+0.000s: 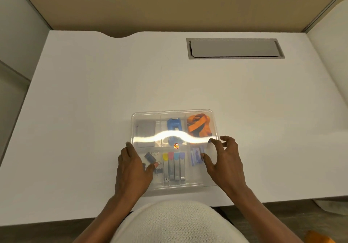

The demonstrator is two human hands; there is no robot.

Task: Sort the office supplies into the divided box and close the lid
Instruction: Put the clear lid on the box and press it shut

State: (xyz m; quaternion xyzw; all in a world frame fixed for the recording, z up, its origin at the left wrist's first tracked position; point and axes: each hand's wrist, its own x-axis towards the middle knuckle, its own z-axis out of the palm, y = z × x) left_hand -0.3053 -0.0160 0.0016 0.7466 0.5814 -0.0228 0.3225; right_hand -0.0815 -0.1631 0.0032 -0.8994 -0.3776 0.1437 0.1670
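Hands [132, 167] spread on clear lid [175, 135]

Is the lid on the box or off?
On. The clear lid covers the box, a glare streak runs across it, and both hands rest on top.

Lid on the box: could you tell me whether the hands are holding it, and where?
Both hands, left and right, rest on the clear lid, near its left and right edges; neither grips it.

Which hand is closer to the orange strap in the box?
The right hand. Its fingertips rest on the clear lid just below and right of the orange strap. The left hand is across the box, over the binder clips.
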